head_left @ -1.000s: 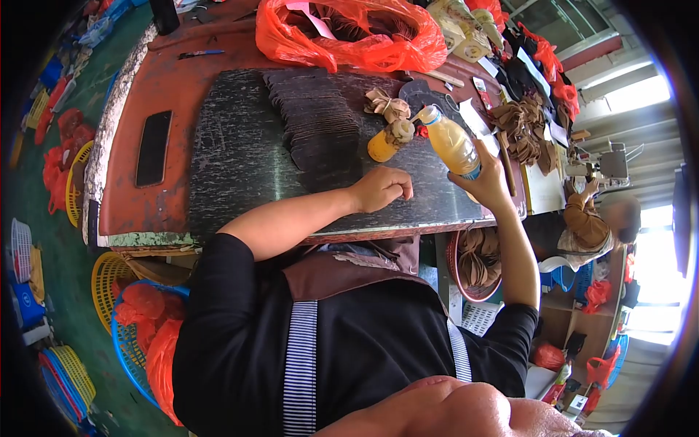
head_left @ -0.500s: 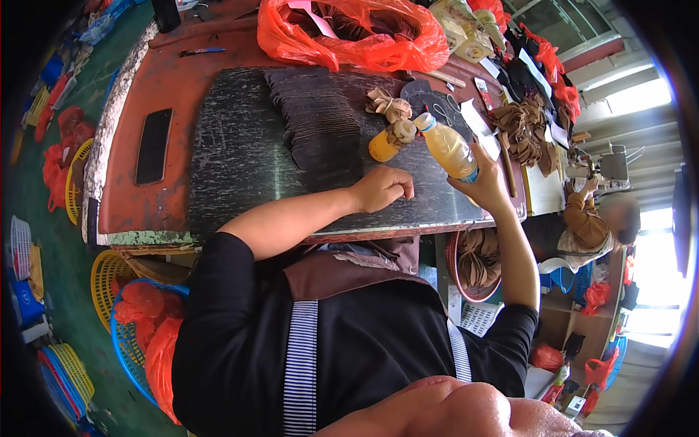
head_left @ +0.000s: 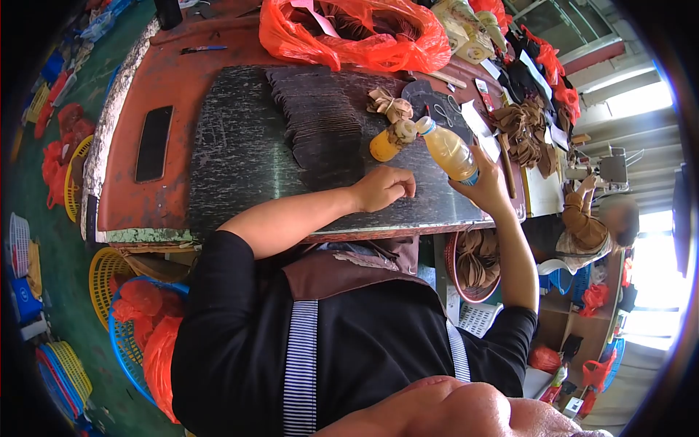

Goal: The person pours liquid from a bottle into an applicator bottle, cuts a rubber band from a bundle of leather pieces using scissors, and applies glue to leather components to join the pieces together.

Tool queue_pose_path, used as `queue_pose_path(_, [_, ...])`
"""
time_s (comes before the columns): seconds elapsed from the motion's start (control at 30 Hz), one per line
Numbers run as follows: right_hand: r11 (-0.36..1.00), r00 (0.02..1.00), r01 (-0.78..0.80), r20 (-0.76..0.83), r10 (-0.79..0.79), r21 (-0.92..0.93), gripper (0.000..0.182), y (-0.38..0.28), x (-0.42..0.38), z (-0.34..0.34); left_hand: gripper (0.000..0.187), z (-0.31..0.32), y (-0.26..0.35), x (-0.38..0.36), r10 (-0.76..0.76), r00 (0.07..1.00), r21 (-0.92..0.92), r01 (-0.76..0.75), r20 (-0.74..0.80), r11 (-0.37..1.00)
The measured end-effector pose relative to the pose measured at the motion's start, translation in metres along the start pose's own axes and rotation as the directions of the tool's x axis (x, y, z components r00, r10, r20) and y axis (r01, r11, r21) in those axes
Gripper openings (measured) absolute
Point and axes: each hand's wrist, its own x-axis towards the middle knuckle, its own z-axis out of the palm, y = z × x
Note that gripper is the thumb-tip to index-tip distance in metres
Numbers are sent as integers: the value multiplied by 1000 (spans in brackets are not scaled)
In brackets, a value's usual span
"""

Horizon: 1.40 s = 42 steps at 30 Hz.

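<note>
My right hand (head_left: 483, 178) is wrapped round the lower part of a clear plastic bottle (head_left: 450, 151) of pale yellowish liquid. The bottle leans, its capped end pointing up and left. My left hand (head_left: 385, 189) rests on the dark board (head_left: 240, 160), its fingers curled in with nothing visible in them. Just beyond the hands lies a yellow-orange jar or roll (head_left: 384, 146), close to a tied brown bundle (head_left: 391, 106). A row of overlapping dark pieces (head_left: 317, 109) covers the board's upper middle.
A red plastic bag (head_left: 357, 44) lies at the table's far side. Scissors (head_left: 445, 111), papers and brown material (head_left: 523, 135) are at the right. A phone-like dark slab (head_left: 154, 143) lies at left. Baskets (head_left: 127, 357) stand below the table. Another person (head_left: 586, 226) is at the right.
The bottle in my right hand has shifted very slightly down. My left hand looks unchanged.
</note>
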Motion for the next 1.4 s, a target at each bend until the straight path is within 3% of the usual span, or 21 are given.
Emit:
queue_pose_path(0.27, [989,1000,16,-3,-16,-146,60,-17,0,-14,23,2,-3,0,2,1000,-58,-2,-10,998])
queue_pose_path(0.5, [966,1000,26,-1,-27,-258,60,-22,3,-22,36,2,-6,0,9,1000,-67,-10,-20,998])
queue_pose_path(1.1, [974,997,44,71,-28,-224,63,-20,2,-23,47,4,-4,0,-16,999,-166,8,-44,986])
queue_pose_path(1.3, [999,984,-31,177,23,45,65,-21,1,-26,45,4,-3,1,-14,999,-180,4,-52,984])
queue_pose_path(1.4, [869,918,-287,376,128,403,64,-9,2,-20,45,4,-3,1,-8,999,-178,-1,-49,984])
